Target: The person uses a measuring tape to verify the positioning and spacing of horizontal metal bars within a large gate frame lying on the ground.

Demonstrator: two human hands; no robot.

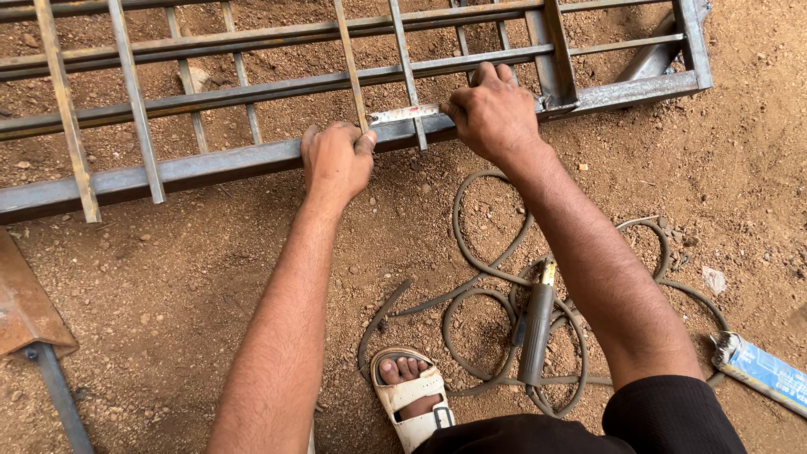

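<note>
Left hand (336, 160): thumb and forefinger pinch the free end of the tape measure blade (405, 113) against an upright flat bar (351, 63); other fingers are curled over the near rail (210, 166), wrist straight, forearm running back toward 7 o'clock. Right hand (494, 109): fingers pressed together and hooked over the rail top, thumb pinning the blade's other end; whether the tape case sits under the palm can't be told. Forearm runs back toward 5 o'clock. The blade lies flat along the rail, spanning the gap between two uprights, at 12 o'clock from the person. The rail belongs to a steel grille frame (622, 91) lying on red dirt (168, 286). At 6 o'clock: a coiled welding cable (479, 261) with an electrode holder (536, 324) on it, just beside a sandalled foot (410, 395). No containers apart from a blue packet (765, 370) at 4 o'clock, contents not visible.
</note>
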